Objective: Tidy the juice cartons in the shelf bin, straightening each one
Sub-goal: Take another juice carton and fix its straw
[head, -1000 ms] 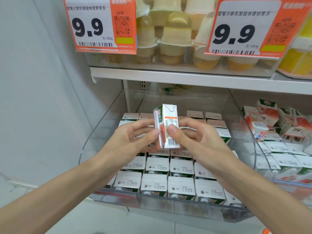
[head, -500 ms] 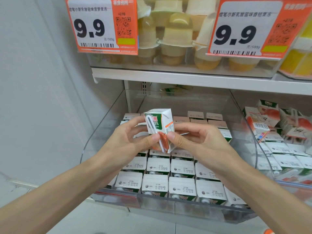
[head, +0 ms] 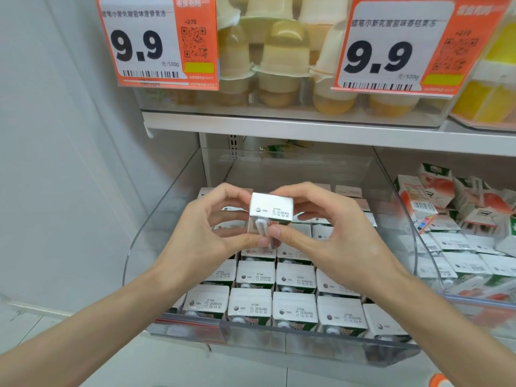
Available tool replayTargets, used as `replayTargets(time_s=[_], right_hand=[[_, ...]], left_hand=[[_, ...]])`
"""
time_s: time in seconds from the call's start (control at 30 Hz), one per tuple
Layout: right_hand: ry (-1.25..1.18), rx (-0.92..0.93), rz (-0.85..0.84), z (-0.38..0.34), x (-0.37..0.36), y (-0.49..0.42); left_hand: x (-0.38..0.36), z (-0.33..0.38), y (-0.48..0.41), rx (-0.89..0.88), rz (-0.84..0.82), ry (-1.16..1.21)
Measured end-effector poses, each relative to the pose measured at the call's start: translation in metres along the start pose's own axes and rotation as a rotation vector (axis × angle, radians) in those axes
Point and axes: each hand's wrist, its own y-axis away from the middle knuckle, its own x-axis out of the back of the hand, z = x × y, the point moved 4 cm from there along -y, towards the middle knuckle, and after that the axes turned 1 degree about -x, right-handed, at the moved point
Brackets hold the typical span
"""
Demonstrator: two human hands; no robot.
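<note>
The juice carton has turned since a second ago. Then it stood upright with its barcode side to the camera, and half a second ago it was tilted with the straw side showing. Now its white, date-printed top faces up toward the camera and the straw runs down the near face. It sits at the centre of the frame as before, held above the rows of cartons.

The left hand pinches its left side, forefinger arched over the top edge and thumb at the lower front. The right hand grips the right side in the same way, and the two thumb tips almost meet over the straw.

The clear shelf bin fills the lower middle of the frame. Its curved left wall rises just beside the left wrist, and its right wall stands between the right hand and the jumbled cartons at the right edge. The front rows stand packed side to side against the low front lip. Above the rear rows, at upper centre, there is open space up to the white shelf.
</note>
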Motion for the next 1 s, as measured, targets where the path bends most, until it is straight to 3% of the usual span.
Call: replayTargets(time_s=[0.17,0.33,0.6,1.0], right_hand=[[0.166,-0.058,0.069,0.013,0.040,0.002],[0.414,-0.118,0.051,0.021,0.071,0.011],[0.548,-0.239,0.010,0.028,0.102,0.024],[0.765,-0.391,-0.180,0.033,0.095,0.022]], left_hand=[[-0.024,0.000,-0.009,-0.048,-0.135,-0.067],[-0.047,0.000,-0.026,-0.142,-0.156,-0.297],[-0.092,0.001,-0.057,-0.156,-0.349,-0.655],[-0.098,0.008,-0.078,-0.160,-0.530,-0.808]])
